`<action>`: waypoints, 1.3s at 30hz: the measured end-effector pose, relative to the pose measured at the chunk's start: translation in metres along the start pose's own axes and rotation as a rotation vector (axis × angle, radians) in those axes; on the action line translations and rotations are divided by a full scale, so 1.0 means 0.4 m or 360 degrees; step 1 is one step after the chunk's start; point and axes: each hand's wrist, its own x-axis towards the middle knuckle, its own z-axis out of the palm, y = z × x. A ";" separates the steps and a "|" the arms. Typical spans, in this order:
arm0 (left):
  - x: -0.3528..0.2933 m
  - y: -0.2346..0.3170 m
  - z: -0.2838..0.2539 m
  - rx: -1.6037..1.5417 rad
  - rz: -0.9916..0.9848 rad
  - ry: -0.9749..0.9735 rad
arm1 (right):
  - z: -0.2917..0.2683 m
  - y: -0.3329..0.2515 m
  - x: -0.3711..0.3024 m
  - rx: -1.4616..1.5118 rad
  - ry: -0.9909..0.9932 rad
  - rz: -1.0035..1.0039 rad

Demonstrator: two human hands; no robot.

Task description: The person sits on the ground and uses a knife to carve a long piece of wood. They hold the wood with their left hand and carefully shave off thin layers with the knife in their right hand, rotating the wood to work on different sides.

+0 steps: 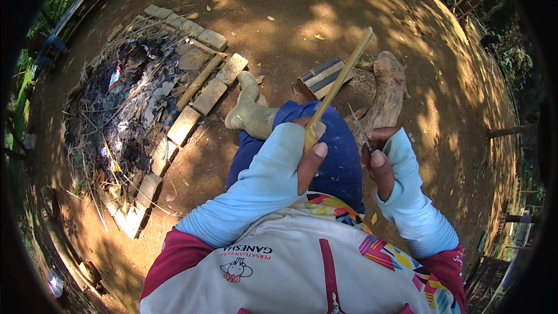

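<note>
My left hand (312, 166) is closed around the lower end of a long, pale yellow-brown strip (343, 77) that looks like split bamboo. It slants up and away to the right, over my blue-trousered knee. To its right, my right hand (381, 170) grips a small knife (356, 121) with a thin, pointed blade. The blade points forward and a little left, apart from the strip. Most of the knife's handle is hidden in my fingers. Light blue sleeves cover both forearms and the backs of my hands.
At left lies a heap of ash and charred scraps (131, 99), bordered by pale bricks (210, 96). A rubber boot (251, 115) stands beside them. Beyond my knees are a small stack of dark and light wooden pieces (325, 77) and a thick log (386, 90) on bare earth.
</note>
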 end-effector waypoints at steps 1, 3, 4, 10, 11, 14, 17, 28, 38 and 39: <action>-0.001 -0.008 0.006 -0.0050 0.0057 0.0064 | -0.002 -0.006 0.013 0.0091 -0.0028 0.0050; 0.003 -0.010 0.006 -0.0115 -0.0054 -0.0029 | -0.007 -0.037 0.041 0.0120 -0.0109 0.0232; 0.007 -0.009 0.005 -0.0148 -0.0108 -0.0075 | 0.010 -0.027 0.054 0.0200 -0.0042 0.0243; 0.030 -0.024 0.016 -0.0187 0.0038 -0.0073 | 0.119 0.003 0.111 0.0539 0.0102 0.0100; 0.032 -0.036 0.022 -0.0221 0.0039 -0.0052 | 0.129 0.005 0.116 0.0544 0.0095 0.0052; 0.021 -0.064 0.027 -0.0217 0.0090 0.0139 | 0.154 -0.009 0.123 0.0860 -0.0020 0.0255; 0.015 -0.087 0.031 -0.0198 0.0109 0.0288 | 0.165 -0.021 0.130 0.0662 0.0023 0.0292; 0.077 -0.103 0.053 -0.1549 -0.0892 0.0621 | 0.221 0.096 0.184 -0.0070 0.0356 -0.0433; 0.038 -0.074 -0.025 -0.0702 -0.0803 0.0187 | 0.087 0.208 0.305 0.0272 0.0357 0.0264; 0.040 -0.070 -0.028 -0.0808 -0.0815 0.0190 | 0.075 0.208 0.301 0.0037 0.0279 0.0284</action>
